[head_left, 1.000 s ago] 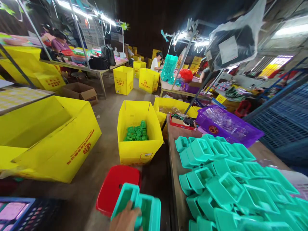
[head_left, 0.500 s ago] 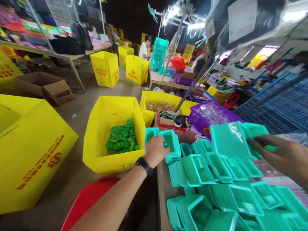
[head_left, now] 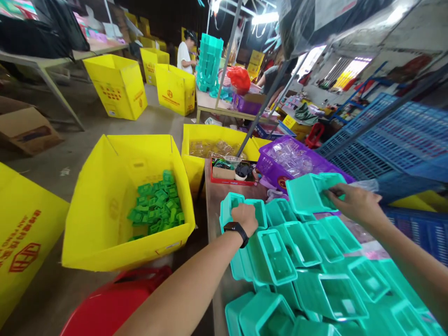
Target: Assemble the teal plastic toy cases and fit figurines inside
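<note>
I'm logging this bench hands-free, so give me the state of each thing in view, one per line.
left hand: closed on paired teal tubs, at the pile's edge.
right hand: gripping raised teal tub, tilted above the pile.
teal tub pile: jumbled, mostly open side up.
yellow box: open, partly filled with green pieces.
purple basket: full of clear bags.

The trays (head_left: 280, 247) lie on the table (head_left: 213, 219), box (head_left: 101, 205) to its left.

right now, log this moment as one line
left hand: grips edge teal tray on pile | right hand: holds raised teal tray over pile | floor: yellow box with green parts
</note>
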The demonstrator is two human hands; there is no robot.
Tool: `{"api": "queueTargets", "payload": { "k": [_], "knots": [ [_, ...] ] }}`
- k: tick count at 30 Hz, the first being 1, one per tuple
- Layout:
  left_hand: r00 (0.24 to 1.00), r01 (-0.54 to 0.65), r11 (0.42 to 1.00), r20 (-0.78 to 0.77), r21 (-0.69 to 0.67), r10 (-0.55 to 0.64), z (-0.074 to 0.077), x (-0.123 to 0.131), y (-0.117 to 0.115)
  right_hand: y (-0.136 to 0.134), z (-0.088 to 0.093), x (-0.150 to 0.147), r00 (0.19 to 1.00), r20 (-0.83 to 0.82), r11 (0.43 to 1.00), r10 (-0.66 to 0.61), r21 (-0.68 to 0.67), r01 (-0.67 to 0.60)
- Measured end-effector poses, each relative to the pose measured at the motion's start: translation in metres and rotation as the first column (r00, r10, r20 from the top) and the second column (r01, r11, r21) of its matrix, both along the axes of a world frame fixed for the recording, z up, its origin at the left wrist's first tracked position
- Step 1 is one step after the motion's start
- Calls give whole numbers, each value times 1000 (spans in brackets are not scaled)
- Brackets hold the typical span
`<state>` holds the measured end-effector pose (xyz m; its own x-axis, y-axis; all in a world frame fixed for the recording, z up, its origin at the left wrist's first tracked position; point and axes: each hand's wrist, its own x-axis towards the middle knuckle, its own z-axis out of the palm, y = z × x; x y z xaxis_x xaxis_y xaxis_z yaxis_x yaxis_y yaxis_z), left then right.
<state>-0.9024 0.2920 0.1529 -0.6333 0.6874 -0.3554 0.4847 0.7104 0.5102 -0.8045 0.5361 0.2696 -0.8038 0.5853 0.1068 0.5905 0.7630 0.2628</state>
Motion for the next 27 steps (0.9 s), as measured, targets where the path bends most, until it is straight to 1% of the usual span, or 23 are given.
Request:
{"api": "queueTargets", "payload": {
  "k": [3,6,9,13,16,22,25,27],
  "knots": [
    [1000,21,1000,19,-20,-20,0,-3,4,10,-12,-9,997,68,999,29,-22,-27],
    [997,58,998,44,-12,-57,2,-6,7,21,-25,-17,991,130,998,43,-43,-38],
    [993,96,995,70,4,-96,5,-9,9,32,-43,-20,984,171,997,54,-57,-44],
    [986,143,989,81,48,-146,9,-8,5,44,-69,-15,981,172,994,89,-72,-78],
    [979,185,979,74,90,-192,9,-7,-1,50,-84,-9,982,148,991,114,-84,-103],
    [960,268,948,34,171,-278,1,-8,-10,59,-94,-7,983,130,989,132,-81,-123],
    [966,253,942,-11,222,-256,2,-13,-10,62,-98,-9,982,140,990,125,-78,-115],
    [978,207,947,-51,245,-201,4,-19,-8,64,-101,-10,982,142,991,124,-76,-114]
  ]
}}
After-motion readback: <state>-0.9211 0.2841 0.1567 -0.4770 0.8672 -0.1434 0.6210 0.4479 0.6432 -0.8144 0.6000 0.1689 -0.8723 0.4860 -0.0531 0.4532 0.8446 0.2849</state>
